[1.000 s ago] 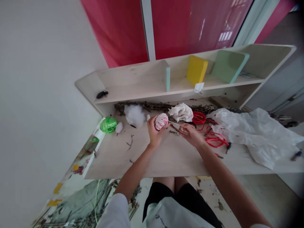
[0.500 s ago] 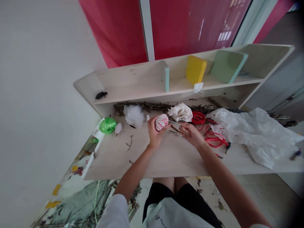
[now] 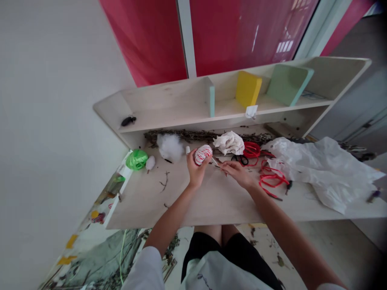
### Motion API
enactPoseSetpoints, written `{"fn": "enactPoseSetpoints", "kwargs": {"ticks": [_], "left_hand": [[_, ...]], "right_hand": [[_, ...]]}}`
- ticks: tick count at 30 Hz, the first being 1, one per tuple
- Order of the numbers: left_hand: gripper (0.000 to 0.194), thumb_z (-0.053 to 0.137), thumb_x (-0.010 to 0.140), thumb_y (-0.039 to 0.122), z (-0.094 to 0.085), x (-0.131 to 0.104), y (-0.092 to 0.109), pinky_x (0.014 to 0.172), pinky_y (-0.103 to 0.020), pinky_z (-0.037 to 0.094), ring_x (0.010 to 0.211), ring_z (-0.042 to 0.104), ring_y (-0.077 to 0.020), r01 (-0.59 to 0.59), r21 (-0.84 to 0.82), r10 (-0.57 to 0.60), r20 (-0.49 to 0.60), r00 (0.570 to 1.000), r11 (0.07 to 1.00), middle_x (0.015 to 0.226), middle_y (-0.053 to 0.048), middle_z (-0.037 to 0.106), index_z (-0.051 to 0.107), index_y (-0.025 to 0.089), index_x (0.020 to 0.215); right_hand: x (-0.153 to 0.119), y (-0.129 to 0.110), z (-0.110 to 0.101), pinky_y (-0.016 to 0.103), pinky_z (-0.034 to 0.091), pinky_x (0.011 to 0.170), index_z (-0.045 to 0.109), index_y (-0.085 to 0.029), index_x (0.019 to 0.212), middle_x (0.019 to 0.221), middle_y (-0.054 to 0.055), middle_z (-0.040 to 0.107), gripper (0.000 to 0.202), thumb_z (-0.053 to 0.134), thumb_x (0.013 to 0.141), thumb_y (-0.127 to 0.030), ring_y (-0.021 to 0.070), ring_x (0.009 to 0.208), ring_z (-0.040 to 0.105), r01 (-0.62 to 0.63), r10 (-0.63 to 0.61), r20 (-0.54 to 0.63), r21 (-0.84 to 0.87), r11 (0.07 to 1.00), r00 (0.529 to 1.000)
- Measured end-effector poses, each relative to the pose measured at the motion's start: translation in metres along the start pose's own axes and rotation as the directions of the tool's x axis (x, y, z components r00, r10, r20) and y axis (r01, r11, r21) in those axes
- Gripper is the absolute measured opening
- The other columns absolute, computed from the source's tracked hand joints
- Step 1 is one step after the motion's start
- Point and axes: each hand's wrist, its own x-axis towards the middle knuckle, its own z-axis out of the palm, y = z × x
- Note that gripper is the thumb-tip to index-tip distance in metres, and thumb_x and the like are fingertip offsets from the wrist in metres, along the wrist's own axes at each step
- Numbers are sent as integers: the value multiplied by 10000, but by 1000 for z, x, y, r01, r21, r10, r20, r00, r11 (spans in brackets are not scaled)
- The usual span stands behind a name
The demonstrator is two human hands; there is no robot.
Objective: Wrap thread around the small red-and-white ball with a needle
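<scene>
My left hand point(image 3: 196, 168) is closed around a ball wound with white string point(image 3: 203, 154), and red shows between the strands. A white strand point(image 3: 215, 161) runs from the ball to my right hand point(image 3: 234, 169), whose fingers are pinched on it. Just beyond the ball lies a crumpled piece of white paper point(image 3: 229, 143). Beside it are black-handled scissors point(image 3: 242, 160), partly hidden, and a coil of red cord point(image 3: 252, 150). White fluffy stuffing point(image 3: 169, 146) sits to the left of my left hand.
A green ball of plastic twine point(image 3: 137, 160) and a small white wrapped lump point(image 3: 150, 162) are at the left. Clear plastic sheeting point(image 3: 325, 169) covers the right side. Dry twigs point(image 3: 193, 135) lie along the back, under a shelf point(image 3: 172, 114) with a yellow divider point(image 3: 248, 88).
My right hand has moved left and slightly down, closer to the ball, and the strand between is shorter. The ball has turned a little in my left hand. The scissors show more.
</scene>
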Motion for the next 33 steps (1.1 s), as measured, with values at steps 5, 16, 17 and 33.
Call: {"fn": "enactPoseSetpoints", "kwargs": {"ticks": [5, 16, 17, 33], "left_hand": [[528, 733, 670, 456, 2, 1, -3, 937, -367, 455, 985, 583, -182, 132, -154, -128, 35, 991, 979, 1098, -79, 588, 545, 189, 1085], [535, 561, 755, 651, 2, 9, 10, 813, -365, 544, 1003, 647, -226, 587, -416, -544, 229, 807, 695, 1099, -85, 665, 592, 220, 1071], [546, 539, 765, 661, 2, 10, 10, 811, -372, 548, 1001, 649, -230, 623, -418, -562, 274, 781, 662, 1121, -90, 661, 599, 217, 1077], [573, 351, 874, 634, -5, 16, 2, 766, -367, 559, 850, 675, -203, 852, -361, -711, 476, 518, 379, 1037, -69, 701, 583, 236, 1217]], "right_hand": [[0, -3, 2, 261, 318, 535, 616, -180, 621, 562, -14, 491, 378, 608, 712, -547, 110, 543, 410, 22, -23, -16, -70, 997, 1000], [1, -1, 7, 247, 290, 486, 620, -181, 614, 517, -28, 438, 452, 614, 683, -628, 96, 504, 376, 23, -28, -34, -145, 989, 999], [1, -1, 6, 247, 294, 488, 619, -180, 615, 517, -29, 435, 454, 618, 678, -630, 95, 504, 375, 20, -25, -37, -137, 990, 999], [1, -1, 4, 240, 285, 496, 550, -175, 586, 533, -32, 429, 499, 632, 656, -662, 89, 516, 371, 39, -47, -81, -90, 995, 996]]}}
